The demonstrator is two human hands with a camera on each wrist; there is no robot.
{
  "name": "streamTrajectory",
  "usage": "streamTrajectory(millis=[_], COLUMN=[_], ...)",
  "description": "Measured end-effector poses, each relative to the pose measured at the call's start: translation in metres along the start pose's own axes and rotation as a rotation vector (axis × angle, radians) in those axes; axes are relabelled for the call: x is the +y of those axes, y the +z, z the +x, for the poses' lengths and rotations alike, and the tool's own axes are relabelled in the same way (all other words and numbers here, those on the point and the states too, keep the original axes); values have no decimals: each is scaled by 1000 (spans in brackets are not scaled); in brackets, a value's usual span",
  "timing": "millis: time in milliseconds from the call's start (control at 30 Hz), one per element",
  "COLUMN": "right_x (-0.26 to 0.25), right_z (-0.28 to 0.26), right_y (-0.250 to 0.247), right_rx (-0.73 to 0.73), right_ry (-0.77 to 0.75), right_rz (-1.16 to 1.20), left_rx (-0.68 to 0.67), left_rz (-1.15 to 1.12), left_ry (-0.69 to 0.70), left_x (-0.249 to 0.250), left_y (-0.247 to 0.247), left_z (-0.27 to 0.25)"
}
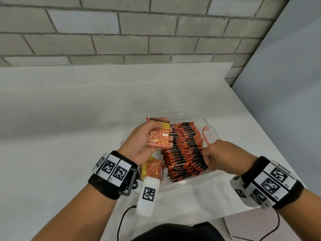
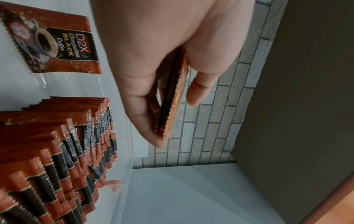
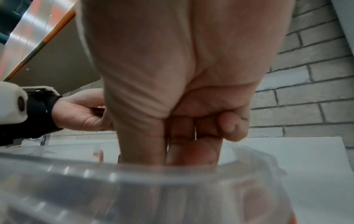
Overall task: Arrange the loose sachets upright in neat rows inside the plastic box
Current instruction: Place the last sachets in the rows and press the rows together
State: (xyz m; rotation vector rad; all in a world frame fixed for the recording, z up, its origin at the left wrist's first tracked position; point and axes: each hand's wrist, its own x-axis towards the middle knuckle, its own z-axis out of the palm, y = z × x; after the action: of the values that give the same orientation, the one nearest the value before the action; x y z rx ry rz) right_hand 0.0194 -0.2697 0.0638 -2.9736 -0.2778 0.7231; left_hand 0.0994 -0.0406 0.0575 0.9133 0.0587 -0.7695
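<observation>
- Left hand [image 1: 145, 141], seen at frame centre of the head view, is raised palm-up over the left part of the clear plastic box [image 1: 187, 184]; a thin stack of sachets [image 1: 159, 134] is gripped between thumb and curled fingers, printed backs facing up.
- From the left wrist view the same held sachets [image 2: 172, 97] are seen edge-on, pinched between thumb and fingertips.
- Right hand [image 1: 218, 155], right of centre, is lowered into the box with the wrist angled down; its fingers [image 1: 207, 160] are curled against the right edge of the packed rows. Whether a sachet is actually pinched cannot be told.
- In the right wrist view the right hand [image 3: 182, 84] is seen reaching down past the blurred box rim [image 3: 134, 174], two fingers extended, the others folded.
- Rows of upright sachets [image 1: 185, 150] are packed through the middle and right of the box, orange-red with black bands.
- Loose sachets [image 1: 152, 168] are lying flat in the lower left corner of the box, below the left wrist.
- One loose sachet [image 2: 51, 40] is seen face-up at upper left of the left wrist view.
- Box is set on a white table [image 1: 69, 119], grey brick wall [image 1: 121, 28] behind.
</observation>
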Motion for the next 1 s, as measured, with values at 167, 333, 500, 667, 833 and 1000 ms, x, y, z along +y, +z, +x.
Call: streamTrajectory(millis=[167, 333, 500, 667, 833, 1000], right_x=[3, -21, -42, -45, -58, -53], right_z=[-7, -3, 21, 23, 23, 27], right_y=[-17, -41, -41, -41, -28, -18], right_rx=[52, 391, 420, 710, 585, 581], right_ry=[24, -7, -27, -55, -210, -198], right_rz=[220, 699, 841, 890, 724, 629], left_rx=[54, 10, -30, 61, 77, 60], left_rz=[35, 208, 277, 161, 88, 11], left_ry=[-5, 21, 64, 65, 82, 83], left_x=[0, -2, -7, -1, 3, 5], left_y=[1, 6, 12, 9, 5, 3], left_z=[0, -3, -7, -9, -9, -9])
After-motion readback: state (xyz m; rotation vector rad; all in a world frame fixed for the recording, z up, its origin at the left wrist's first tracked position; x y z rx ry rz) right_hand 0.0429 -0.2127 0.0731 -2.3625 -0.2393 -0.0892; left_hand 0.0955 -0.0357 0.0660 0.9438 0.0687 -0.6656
